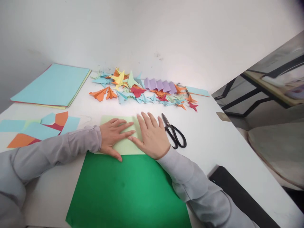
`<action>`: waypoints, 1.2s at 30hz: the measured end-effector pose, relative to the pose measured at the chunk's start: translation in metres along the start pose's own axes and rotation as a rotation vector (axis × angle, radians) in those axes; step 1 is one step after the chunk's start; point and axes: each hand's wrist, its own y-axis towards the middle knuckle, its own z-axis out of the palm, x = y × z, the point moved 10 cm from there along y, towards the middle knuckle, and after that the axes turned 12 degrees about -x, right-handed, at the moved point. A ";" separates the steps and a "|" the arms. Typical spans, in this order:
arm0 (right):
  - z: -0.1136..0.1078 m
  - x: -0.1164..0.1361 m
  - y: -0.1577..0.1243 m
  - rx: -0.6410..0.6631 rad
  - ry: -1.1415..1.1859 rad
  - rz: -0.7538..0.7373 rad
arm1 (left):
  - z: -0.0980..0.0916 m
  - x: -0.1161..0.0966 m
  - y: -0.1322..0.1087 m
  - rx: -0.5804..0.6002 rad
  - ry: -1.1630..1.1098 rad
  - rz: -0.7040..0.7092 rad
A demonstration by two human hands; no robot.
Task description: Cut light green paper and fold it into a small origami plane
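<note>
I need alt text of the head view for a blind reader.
A person's left hand and right hand spread over pale green paper, next to a green sheet on a white table. Scissors lie near the right hand; colourful folded paper shapes lie farther back.

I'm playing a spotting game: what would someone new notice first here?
Probably the big green sheet, front and centre on the white table. Next, perhaps, the colourful folded paper shapes strewn along the back, near the wall. Between them, the left hand and right hand spread over pale green paper.
</note>
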 end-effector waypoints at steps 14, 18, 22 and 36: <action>0.036 0.021 -0.014 0.138 0.133 -0.073 | 0.002 0.000 -0.002 0.010 0.035 0.023; 0.036 0.018 -0.020 0.146 0.138 -0.113 | 0.003 -0.001 -0.005 0.006 0.000 0.034; 0.035 0.017 -0.021 0.130 0.148 -0.129 | -0.001 -0.020 -0.007 -0.019 -0.079 0.184; 0.031 0.018 -0.018 0.055 0.183 -0.135 | -0.010 -0.042 -0.013 -0.054 -0.176 0.065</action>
